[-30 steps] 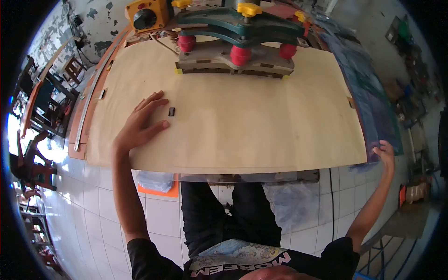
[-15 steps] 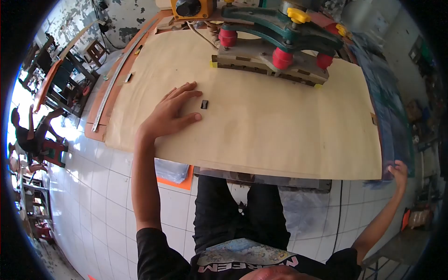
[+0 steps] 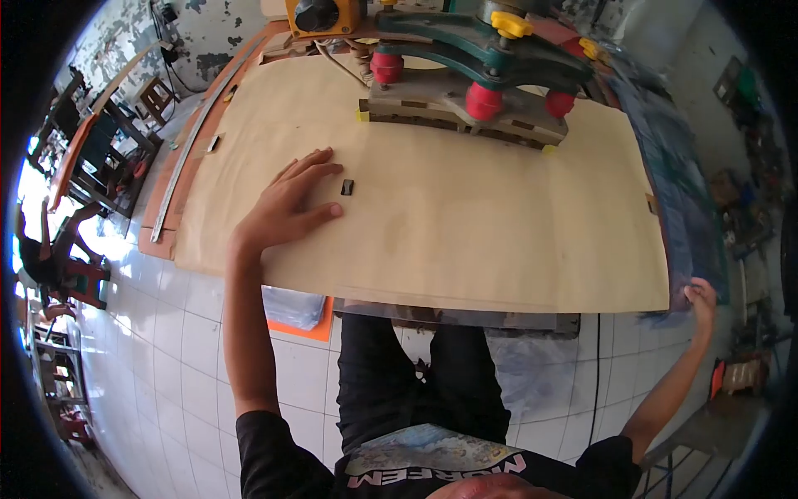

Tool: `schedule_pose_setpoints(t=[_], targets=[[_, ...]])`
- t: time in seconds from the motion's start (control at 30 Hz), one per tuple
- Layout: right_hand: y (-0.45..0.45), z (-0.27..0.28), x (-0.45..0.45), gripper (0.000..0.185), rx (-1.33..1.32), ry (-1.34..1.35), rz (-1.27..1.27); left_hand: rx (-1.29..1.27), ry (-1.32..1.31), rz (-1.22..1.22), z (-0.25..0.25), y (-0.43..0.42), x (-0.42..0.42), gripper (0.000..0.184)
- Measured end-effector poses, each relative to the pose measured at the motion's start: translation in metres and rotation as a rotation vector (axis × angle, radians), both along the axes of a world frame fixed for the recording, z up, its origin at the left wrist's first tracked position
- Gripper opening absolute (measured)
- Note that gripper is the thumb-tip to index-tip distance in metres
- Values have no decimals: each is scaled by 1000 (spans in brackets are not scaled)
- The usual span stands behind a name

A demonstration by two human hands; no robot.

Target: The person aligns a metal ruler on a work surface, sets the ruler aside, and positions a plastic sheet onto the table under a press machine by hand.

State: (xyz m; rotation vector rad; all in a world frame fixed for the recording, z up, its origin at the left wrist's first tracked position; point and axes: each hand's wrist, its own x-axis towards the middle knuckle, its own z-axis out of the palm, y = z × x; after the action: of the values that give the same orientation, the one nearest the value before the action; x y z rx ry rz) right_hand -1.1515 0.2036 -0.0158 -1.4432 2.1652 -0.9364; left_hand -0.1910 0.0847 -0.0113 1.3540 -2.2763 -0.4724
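My left hand (image 3: 291, 202) lies flat on a large cream sheet (image 3: 465, 224), its fingers spread. Just right of its fingertips is a small dark piece (image 3: 347, 187) on the sheet. My right hand (image 3: 701, 298) is at the far right, pinching the near edge of a stack of clear bluish plastic sheets (image 3: 683, 241) beside the cream sheet. Above the back of the cream sheet stands a press head with a green frame (image 3: 449, 50), red knobs (image 3: 484, 101) and a long grey bar (image 3: 465, 116).
An orange box with a black knob (image 3: 320, 15) stands at the back. A metal ruler (image 3: 187, 154) lies along the left table edge. Under the front edge are plastic bags on an orange sheet (image 3: 299, 331). A person (image 3: 37, 258) sits at the far left.
The head view has shifted, moving everything in the picture. My left hand stays spread beside the small dark piece, and my right hand remains at the plastic sheets, its fingers now more closed.
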Motion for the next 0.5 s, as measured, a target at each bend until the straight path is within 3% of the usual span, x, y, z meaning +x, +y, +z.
schedule_pose_setpoints(t=[0.27, 0.37, 0.43, 0.5], targets=[[7, 0, 3, 12, -90, 102, -10, 5, -4, 10, 3, 1, -1, 57], [4, 6, 23, 10, -133, 346, -30, 0, 0, 8, 2, 1, -1, 57], [1, 22, 56, 7, -179, 742, -55, -1, -4, 8, 1, 1, -1, 57], [-1, 27, 71, 8, -209, 666, -81, -5, -15, 9, 1, 1, -1, 58]])
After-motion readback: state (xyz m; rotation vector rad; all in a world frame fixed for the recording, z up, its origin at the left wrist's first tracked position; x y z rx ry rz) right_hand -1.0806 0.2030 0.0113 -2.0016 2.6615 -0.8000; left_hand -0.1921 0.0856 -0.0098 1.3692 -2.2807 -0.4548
